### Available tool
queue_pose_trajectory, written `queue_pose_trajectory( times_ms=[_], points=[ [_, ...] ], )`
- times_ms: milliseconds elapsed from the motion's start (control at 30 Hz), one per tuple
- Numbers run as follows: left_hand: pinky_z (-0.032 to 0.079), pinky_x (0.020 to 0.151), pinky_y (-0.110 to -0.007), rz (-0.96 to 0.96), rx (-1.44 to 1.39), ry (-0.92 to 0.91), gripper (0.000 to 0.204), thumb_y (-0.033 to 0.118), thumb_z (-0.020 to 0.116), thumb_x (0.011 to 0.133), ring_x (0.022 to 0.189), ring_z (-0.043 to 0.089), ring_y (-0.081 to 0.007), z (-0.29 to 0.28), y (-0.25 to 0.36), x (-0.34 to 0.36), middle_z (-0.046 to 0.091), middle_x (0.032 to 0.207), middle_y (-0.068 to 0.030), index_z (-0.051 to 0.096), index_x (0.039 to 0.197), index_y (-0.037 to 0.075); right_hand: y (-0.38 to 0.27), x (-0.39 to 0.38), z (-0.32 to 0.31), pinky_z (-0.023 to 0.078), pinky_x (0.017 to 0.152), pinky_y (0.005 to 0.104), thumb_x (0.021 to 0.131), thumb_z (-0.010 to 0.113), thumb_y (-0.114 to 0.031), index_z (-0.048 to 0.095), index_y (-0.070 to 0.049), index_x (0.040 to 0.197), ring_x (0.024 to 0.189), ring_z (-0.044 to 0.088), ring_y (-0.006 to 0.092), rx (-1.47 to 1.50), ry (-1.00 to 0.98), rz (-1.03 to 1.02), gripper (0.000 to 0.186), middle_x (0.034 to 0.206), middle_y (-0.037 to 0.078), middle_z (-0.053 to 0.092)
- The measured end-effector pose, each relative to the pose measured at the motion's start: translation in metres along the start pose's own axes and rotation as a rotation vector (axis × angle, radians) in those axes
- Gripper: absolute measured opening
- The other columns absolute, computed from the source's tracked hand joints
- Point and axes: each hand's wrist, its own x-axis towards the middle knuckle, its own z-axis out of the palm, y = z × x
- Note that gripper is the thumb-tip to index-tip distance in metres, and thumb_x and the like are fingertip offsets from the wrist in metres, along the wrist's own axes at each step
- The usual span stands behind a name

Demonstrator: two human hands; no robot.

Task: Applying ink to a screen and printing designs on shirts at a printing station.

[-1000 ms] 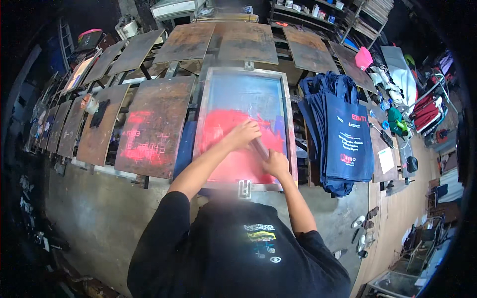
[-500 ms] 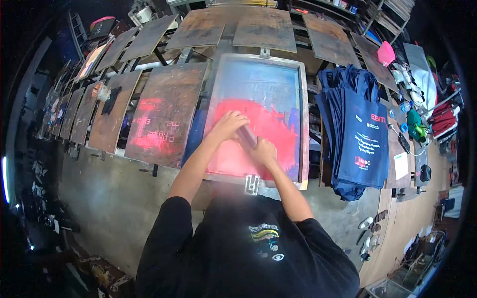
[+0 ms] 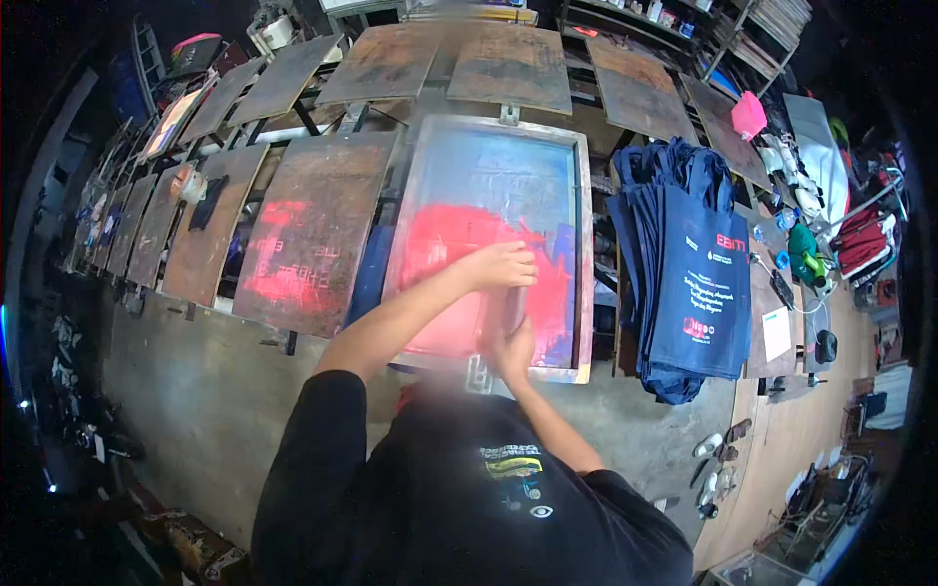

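Under your left hand (image 3: 502, 265) and right hand (image 3: 515, 350), both closed around the squeegee (image 3: 501, 311): screen frame (image 3: 584, 244), smeared red. Metal clamp (image 3: 478, 375) just beside your right hand, nearer you. Navy bags (image 3: 702, 278) to their right; red-stained board (image 3: 322, 181) left.

A squeegee (image 3: 502, 311) is gripped by the left hand (image 3: 504, 265) and right hand (image 3: 514, 349) over a screen-printing frame (image 3: 584, 254) smeared with red ink (image 3: 445, 232); navy tote bags (image 3: 703, 293) are piled alongside.
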Motion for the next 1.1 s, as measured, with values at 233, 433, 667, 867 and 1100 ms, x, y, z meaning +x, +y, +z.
queue_pose_trajectory(
  times_ms=[233,433,667,867,1100],
  points=[
    [0.039,0.102,-0.038,0.033,-0.121,-0.218,0.068,0.032,0.086,0.051,0.112,0.052,-0.0143,0.005,-0.033,0.009,0.059,0.112,0.0069,0.060,0.113,0.023,0.018,0.043,0.007,0.050,0.087,0.0505,0.079,0.074,-0.030,0.050,0.007,0.127,0.101,0.063,0.0449,-0.067,-0.072,0.190,0.066,0.105,0.028,0.065],
    [0.037,0.102,-0.042,-0.344,-0.305,-0.210,0.077,0.033,0.090,0.048,0.115,0.051,-0.0234,0.007,-0.037,-0.043,0.059,0.119,0.0016,0.060,0.117,0.019,-0.029,0.076,-0.017,0.054,0.083,0.0501,0.079,0.073,-0.041,0.060,-0.002,0.117,0.094,0.068,0.0404,-0.341,-0.197,0.069,0.056,0.099,0.024,0.070],
    [0.036,0.102,-0.049,-0.875,-0.313,-0.093,0.075,0.044,0.086,0.057,0.118,0.049,-0.0304,-0.002,-0.005,-0.122,0.060,0.117,-0.0053,0.060,0.121,0.014,-0.026,0.146,0.026,0.057,0.081,0.0468,0.074,0.075,-0.050,0.067,-0.011,0.107,0.094,0.071,0.0341,-0.686,-0.367,-0.263,0.051,0.101,0.017,0.072],
    [0.032,0.099,-0.047,-1.141,-0.198,0.042,0.077,0.051,0.084,0.061,0.111,0.047,-0.0303,-0.020,0.050,-0.159,0.058,0.116,-0.0076,0.060,0.120,0.010,-0.056,0.146,0.050,0.057,0.079,0.0459,0.059,0.080,-0.067,0.065,-0.012,0.104,0.094,0.071,0.0326,-0.856,-0.490,-0.513,0.073,0.098,0.015,0.072],
    [0.032,0.098,-0.046,-1.258,-0.105,0.101,0.077,0.051,0.084,0.060,0.110,0.047,-0.0292,-0.035,0.071,-0.157,0.058,0.113,-0.0085,0.059,0.119,0.007,-0.070,0.142,0.042,0.056,0.077,0.0470,0.057,0.079,-0.070,0.064,-0.010,0.099,0.091,0.070,0.0332,-0.826,-0.527,-0.687,0.075,0.093,0.014,0.072]
  ],
)
